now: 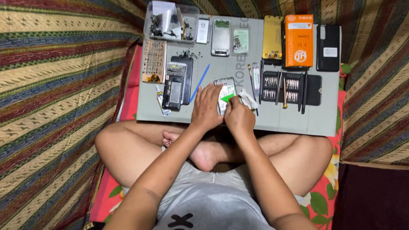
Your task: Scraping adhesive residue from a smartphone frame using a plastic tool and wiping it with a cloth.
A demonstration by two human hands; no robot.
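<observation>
An opened phone body lies on the grey work mat, just in front of my crossed legs. My left hand lies over the phone's left side with fingers spread, pressing it down. My right hand is closed on a small green pick whose tip rests on the phone's lower part. A crumpled white cloth sits just right of my right hand.
On the mat: a screwdriver bit set in a black case, a blue pry stick, tweezers, several phone frames and back covers, an orange box, a black phone, a clear parts tray. Striped fabric surrounds the mat.
</observation>
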